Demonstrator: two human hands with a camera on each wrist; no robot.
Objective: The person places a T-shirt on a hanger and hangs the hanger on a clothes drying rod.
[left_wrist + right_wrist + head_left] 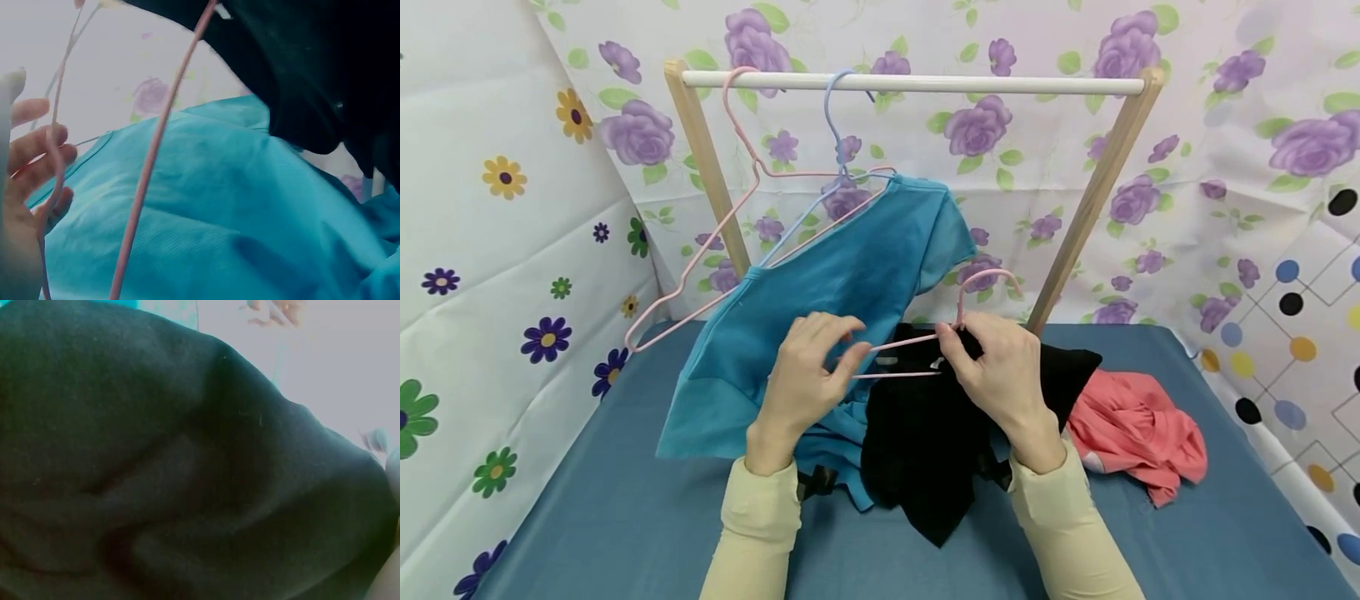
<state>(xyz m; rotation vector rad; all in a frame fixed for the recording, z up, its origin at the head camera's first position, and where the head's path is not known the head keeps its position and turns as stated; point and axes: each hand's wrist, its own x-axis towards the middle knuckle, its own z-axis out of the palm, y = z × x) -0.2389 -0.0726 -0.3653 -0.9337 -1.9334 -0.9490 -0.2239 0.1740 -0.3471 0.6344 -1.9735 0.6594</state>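
Observation:
In the head view my right hand (1000, 367) pinches a pink hanger (901, 375) just below its hook, where a black garment (925, 467) hangs around the hanger's right part. My left hand (808, 371) is at the hanger's left end, thumb and index finger apart. The left wrist view has the loosely bent fingers (37, 156) beside the pink wire. Behind the left hand, a blue garment (842, 275) hangs tilted from a blue hanger (829, 117). Black cloth (187, 462) fills most of the right wrist view, hiding nearly all of the right hand.
A rack with a white rail (962, 83) and wooden legs stands at the back. From its left part hangs another pink hanger (700, 242). A crumpled coral garment (1138, 429) lies on the blue-grey tablecloth (610, 517) at right. Patterned cloth surrounds the table.

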